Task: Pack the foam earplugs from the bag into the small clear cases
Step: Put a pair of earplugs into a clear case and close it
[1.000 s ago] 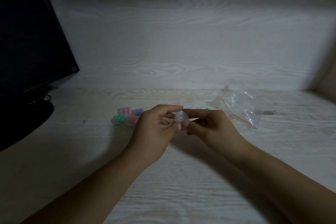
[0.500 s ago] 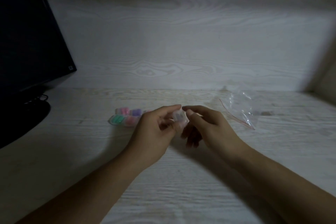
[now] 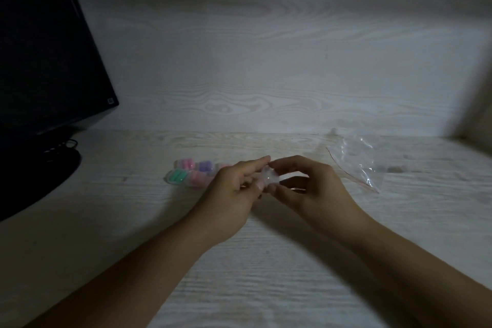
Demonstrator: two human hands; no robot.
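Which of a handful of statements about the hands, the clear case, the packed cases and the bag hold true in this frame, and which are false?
1. Both hands, left hand and right hand, hold one small clear case between them. True.
2. The plastic bag lies to the left of the hands. False: it lies to their right, on the desk.
3. Filled cases with green, pink and purple earplugs sit left of the hands. True.
4. The right hand reaches into the bag. False: it is at the case, apart from the bag.
5. A dark monitor stands at far left. True.
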